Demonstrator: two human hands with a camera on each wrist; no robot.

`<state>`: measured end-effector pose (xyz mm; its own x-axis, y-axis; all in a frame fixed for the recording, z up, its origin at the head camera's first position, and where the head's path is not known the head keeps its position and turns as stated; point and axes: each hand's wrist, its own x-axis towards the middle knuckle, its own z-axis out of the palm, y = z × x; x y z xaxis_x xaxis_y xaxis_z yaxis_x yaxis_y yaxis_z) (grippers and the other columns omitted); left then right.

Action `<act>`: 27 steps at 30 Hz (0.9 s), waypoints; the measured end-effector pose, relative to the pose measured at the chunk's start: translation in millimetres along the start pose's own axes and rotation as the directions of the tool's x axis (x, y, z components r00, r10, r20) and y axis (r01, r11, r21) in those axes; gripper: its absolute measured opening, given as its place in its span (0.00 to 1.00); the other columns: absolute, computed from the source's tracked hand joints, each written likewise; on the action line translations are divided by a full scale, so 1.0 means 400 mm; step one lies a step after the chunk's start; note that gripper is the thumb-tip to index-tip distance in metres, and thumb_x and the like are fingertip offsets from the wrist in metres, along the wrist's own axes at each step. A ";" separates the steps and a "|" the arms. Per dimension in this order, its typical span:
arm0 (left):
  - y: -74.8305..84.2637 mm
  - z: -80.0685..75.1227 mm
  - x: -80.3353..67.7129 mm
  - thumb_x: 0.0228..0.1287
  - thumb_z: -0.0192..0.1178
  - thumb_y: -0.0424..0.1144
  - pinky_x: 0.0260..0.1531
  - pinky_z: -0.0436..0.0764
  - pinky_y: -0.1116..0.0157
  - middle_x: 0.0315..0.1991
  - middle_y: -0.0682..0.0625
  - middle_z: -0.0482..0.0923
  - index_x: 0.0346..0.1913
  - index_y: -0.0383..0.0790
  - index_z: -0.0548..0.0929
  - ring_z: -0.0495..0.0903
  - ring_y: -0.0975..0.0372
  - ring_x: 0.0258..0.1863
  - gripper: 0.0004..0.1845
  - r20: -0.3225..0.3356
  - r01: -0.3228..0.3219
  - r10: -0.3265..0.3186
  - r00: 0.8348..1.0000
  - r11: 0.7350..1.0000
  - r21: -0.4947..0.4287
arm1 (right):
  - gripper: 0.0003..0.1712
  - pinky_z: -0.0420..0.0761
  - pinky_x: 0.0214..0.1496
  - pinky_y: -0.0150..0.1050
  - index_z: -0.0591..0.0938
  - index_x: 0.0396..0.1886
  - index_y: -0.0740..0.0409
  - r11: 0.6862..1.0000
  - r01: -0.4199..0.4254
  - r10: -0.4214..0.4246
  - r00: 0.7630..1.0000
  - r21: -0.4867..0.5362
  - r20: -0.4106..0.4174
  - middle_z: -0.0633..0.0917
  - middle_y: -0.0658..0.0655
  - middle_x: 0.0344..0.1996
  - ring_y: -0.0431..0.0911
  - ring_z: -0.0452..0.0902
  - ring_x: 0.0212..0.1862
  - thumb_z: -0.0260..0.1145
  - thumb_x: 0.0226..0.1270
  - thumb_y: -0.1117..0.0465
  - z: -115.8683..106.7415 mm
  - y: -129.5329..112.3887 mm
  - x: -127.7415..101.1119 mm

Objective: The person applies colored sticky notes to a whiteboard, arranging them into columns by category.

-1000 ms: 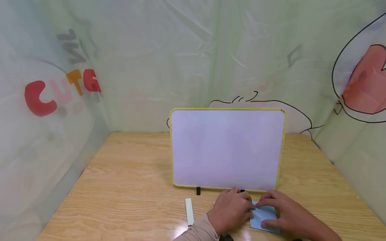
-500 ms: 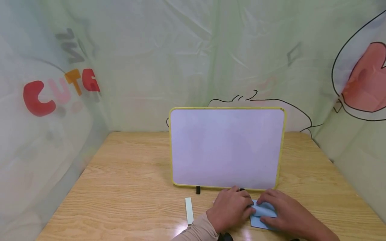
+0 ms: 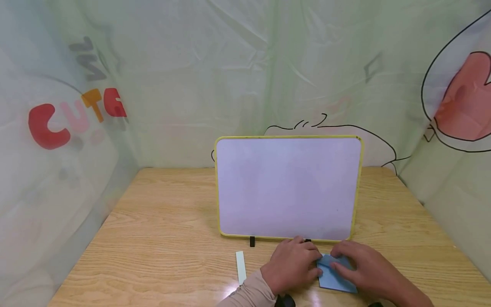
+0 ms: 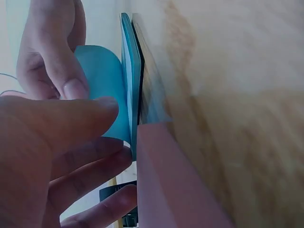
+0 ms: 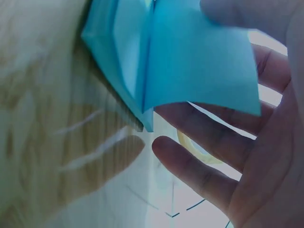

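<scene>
A blue sticky note pad (image 3: 336, 279) lies on the table in front of the whiteboard. My right hand (image 3: 364, 266) pinches its top sheet between thumb and fingers. In the right wrist view the lifted sheet (image 5: 199, 66) bends away from the pad (image 5: 107, 57). My left hand (image 3: 293, 264) holds the pad's left edge. The left wrist view has its thumb (image 4: 107, 111) in front of the curled sheet (image 4: 102, 71), with fingertips at the pad's near end. A pink block (image 4: 166, 180) sits beside the left hand, mostly hidden in the head view.
Behind the hands stands a whiteboard (image 3: 287, 187) with a yellow frame and black feet (image 3: 252, 241). A pale narrow strip (image 3: 240, 266) lies left of the left hand on the wooden table (image 3: 165, 238). Printed curtains (image 3: 192, 85) enclose the table's back and sides.
The right fingers, earlier spread over the flat pad, have bent up the top sheet and now pinch it. The left hand has stayed at the pad's left edge.
</scene>
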<state>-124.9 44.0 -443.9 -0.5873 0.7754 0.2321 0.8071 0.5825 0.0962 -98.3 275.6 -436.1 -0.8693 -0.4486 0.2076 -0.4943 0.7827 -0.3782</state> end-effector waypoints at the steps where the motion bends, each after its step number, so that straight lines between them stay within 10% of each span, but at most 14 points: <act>1: 0.000 0.000 0.000 0.69 0.62 0.57 0.35 0.70 0.79 0.49 0.68 0.81 0.52 0.59 0.87 0.74 0.73 0.43 0.15 0.005 0.002 -0.002 1.000 1.000 -0.001 | 0.06 0.79 0.39 0.37 0.83 0.39 0.36 1.000 0.010 -0.010 1.000 -0.007 -0.014 0.79 0.32 0.38 0.30 0.74 0.38 0.72 0.65 0.49 0.001 0.000 0.000; 8: 0.000 -0.004 -0.002 0.70 0.60 0.55 0.26 0.68 0.79 0.41 0.68 0.82 0.49 0.59 0.87 0.74 0.77 0.32 0.12 0.022 0.022 -0.022 1.000 1.000 0.016 | 0.04 0.80 0.38 0.37 0.84 0.38 0.37 1.000 0.004 -0.004 0.999 -0.009 -0.037 0.80 0.32 0.36 0.29 0.74 0.37 0.72 0.65 0.52 0.003 -0.002 0.003; 13: 0.009 -0.025 -0.017 0.70 0.60 0.56 0.32 0.73 0.79 0.42 0.65 0.81 0.43 0.60 0.89 0.77 0.75 0.36 0.11 -0.023 -0.086 0.089 0.996 0.989 0.124 | 0.05 0.79 0.36 0.36 0.84 0.36 0.38 1.000 0.001 -0.001 0.999 0.013 -0.044 0.79 0.31 0.35 0.28 0.72 0.35 0.73 0.64 0.54 0.006 -0.003 0.003; 18: 0.032 -0.040 -0.018 0.72 0.57 0.57 0.40 0.73 0.79 0.49 0.66 0.80 0.46 0.62 0.89 0.77 0.75 0.47 0.13 0.069 -0.206 0.200 0.977 0.974 0.094 | 0.04 0.78 0.37 0.35 0.84 0.37 0.37 1.000 -0.017 0.018 0.999 0.019 -0.029 0.79 0.31 0.35 0.28 0.72 0.36 0.72 0.66 0.53 0.006 0.001 0.003; 27: 0.041 -0.025 -0.021 0.73 0.54 0.58 0.46 0.73 0.78 0.59 0.68 0.77 0.47 0.62 0.88 0.73 0.75 0.59 0.14 0.209 -0.194 0.179 0.961 0.980 0.053 | 0.02 0.77 0.35 0.35 0.85 0.35 0.40 0.998 -0.040 0.041 0.999 0.038 -0.020 0.79 0.32 0.33 0.28 0.72 0.34 0.71 0.67 0.53 0.006 0.001 0.011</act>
<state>-106.1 44.3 -434.4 -0.4326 0.9008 0.0376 0.9014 0.4330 -0.0018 -102.4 272.7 -437.6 -0.8886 -0.4077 0.2100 -0.4586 0.7828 -0.4205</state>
